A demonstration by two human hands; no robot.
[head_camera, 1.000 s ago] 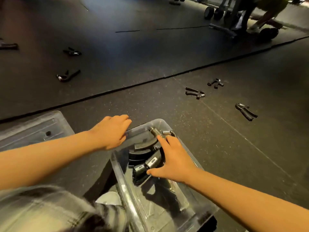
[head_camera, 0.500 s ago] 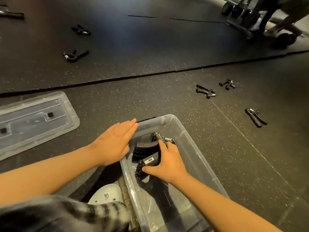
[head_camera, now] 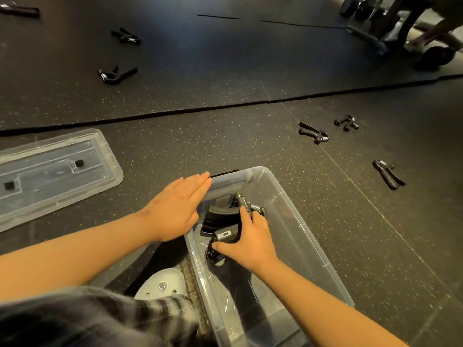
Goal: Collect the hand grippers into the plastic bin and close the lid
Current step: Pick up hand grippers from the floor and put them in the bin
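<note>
A dark speckled rubber gym floor (head_camera: 250, 146) carries everything here, with a weight rack (head_camera: 375, 26) far off at the top right.

The right hand (head_camera: 250, 242) is down inside the clear plastic bin (head_camera: 313, 246), fingers curled around a black hand gripper (head_camera: 226, 236), thumb on its near handle and fingertips up by the coil spring. That gripper lies on a small pile of others at the bin's far left corner, its long axis running from near-left to far-right. By the look of it, the hand is setting it down and has yet to let go.

The left hand (head_camera: 176, 207) lies flat and open on the bin's left rim, fingers together and pointing at the far corner, holding nothing; it seems to steady the bin.

Outward from there, loose grippers remain on the floor. Three lie ahead and to the right: one (head_camera: 388, 174) nearest, one (head_camera: 313, 132) farther ahead, and a small one (head_camera: 347, 122) just beyond it. All are on the right hand's side, so that hand is the nearer one for them. Two more (head_camera: 116, 75) (head_camera: 126, 36) lie well apart on the far left mat, and another (head_camera: 20, 10) at the top left edge.

The lid (head_camera: 53, 169) rests flat on the floor to the left of the bin, near the left hand. The collecting looks well short of done.
</note>
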